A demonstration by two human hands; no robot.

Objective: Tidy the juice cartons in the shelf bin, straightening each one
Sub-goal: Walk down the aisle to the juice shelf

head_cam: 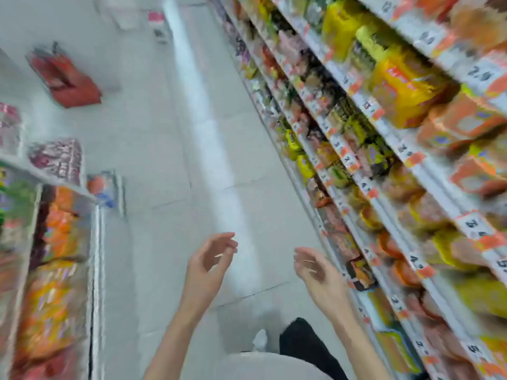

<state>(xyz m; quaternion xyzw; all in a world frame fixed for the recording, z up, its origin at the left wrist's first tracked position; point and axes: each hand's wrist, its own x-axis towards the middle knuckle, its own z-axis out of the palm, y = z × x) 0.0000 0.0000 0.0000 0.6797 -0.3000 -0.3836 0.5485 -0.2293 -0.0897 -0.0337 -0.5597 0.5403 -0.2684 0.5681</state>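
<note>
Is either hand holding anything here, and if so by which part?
Nothing is held. The left hand and right hand hang loosely curled over the aisle floor.

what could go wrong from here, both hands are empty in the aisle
1. The right hand hangs close to the packed shelf on that side; a swing might knock packets off.
2. A red bag seems to lie on the floor ahead, a possible trip hazard.
3. The view is smeared and no juice cartons can be made out, so the empty left hand may reach the wrong shelf.
</note>
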